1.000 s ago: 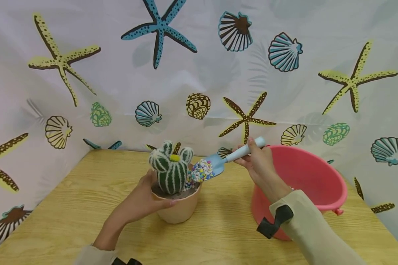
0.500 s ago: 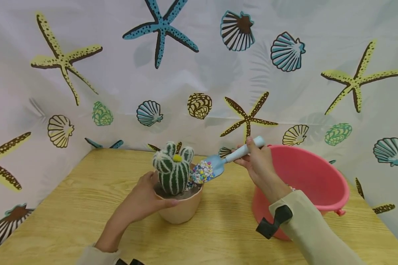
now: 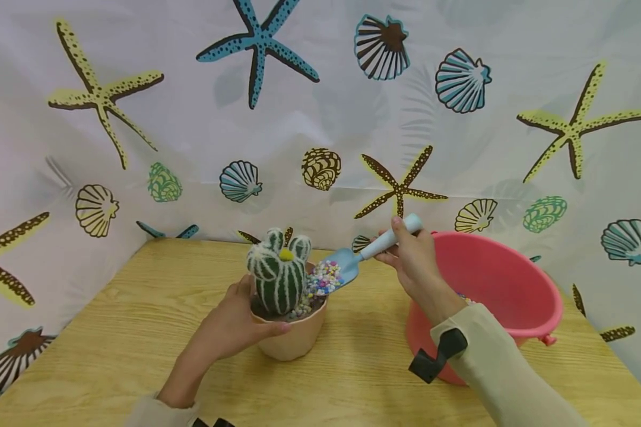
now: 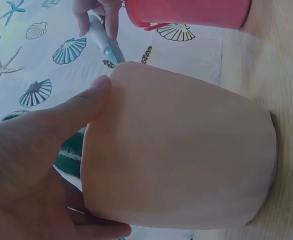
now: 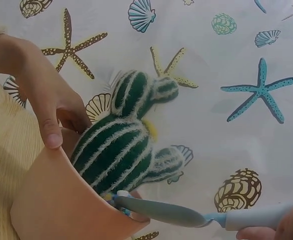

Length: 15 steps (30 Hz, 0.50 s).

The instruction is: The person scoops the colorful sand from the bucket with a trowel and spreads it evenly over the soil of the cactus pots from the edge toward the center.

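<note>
The left hand [image 3: 229,329] grips the terracotta-coloured pot [image 3: 291,341] at its left side, the thumb lying along the near rim and the fingers wrapped toward the far side, so the wall sits between them. The pot stands on the wood-grain table [image 3: 363,379], and in it rises a green cactus [image 3: 280,287] with fuzzy white stripes and a yellow tuft [image 3: 285,254] near its top. The right hand [image 3: 416,261] pinches the pale blue trowel [image 3: 347,264] by its handle between thumb and fingers; the blade slants down leftward, with its tip over the pot's right rim, though whether it touches the rim I cannot tell. Small multicoloured pebbles [image 3: 327,274] lie heaped on the front of the blade, and more sit in the pot just right of the cactus, on dark soil. Under the right forearm stands a red bucket [image 3: 497,273], with a few pebbles visible inside, and behind everything hangs a pale cloth [image 3: 320,124] printed with starfish and shells
</note>
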### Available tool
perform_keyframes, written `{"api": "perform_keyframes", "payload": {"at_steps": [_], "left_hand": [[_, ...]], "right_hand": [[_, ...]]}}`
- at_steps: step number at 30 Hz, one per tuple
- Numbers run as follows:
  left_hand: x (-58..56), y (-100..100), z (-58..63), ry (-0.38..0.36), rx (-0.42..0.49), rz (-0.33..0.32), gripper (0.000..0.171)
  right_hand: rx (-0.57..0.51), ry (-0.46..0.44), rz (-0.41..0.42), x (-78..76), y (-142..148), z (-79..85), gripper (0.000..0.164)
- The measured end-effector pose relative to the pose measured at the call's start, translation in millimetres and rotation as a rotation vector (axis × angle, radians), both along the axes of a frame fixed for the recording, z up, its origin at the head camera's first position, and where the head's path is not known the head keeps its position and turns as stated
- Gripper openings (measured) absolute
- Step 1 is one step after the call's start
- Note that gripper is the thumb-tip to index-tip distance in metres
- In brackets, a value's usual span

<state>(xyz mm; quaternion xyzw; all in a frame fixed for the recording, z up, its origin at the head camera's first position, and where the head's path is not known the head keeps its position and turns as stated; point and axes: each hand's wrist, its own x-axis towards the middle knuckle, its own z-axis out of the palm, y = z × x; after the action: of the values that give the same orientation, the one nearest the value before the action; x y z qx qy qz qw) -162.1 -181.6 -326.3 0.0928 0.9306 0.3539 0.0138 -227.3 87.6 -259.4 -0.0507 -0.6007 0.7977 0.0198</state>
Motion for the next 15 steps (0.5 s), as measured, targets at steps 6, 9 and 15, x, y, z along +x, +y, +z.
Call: {"api": "perform_keyframes", "payload": {"at_steps": [6,9,15], "left_hand": [[-0.6,-2,1.0,0.044,0.044,-0.038,0.108],[-3.9,-6,-2.6,0.080,0.121,-0.098,0.100],[-7.3,-11,-7.5,0.071,0.170,-0.136,0.106]], "right_hand": [[0.063,0.064,0.004,1.2,-1,4.0,0.022],[0.080,0.107,-0.004,1.8,-1,8.5,0.021],[0.108,0.170,-0.039,2.2,-6,14.1,0.023]]}}
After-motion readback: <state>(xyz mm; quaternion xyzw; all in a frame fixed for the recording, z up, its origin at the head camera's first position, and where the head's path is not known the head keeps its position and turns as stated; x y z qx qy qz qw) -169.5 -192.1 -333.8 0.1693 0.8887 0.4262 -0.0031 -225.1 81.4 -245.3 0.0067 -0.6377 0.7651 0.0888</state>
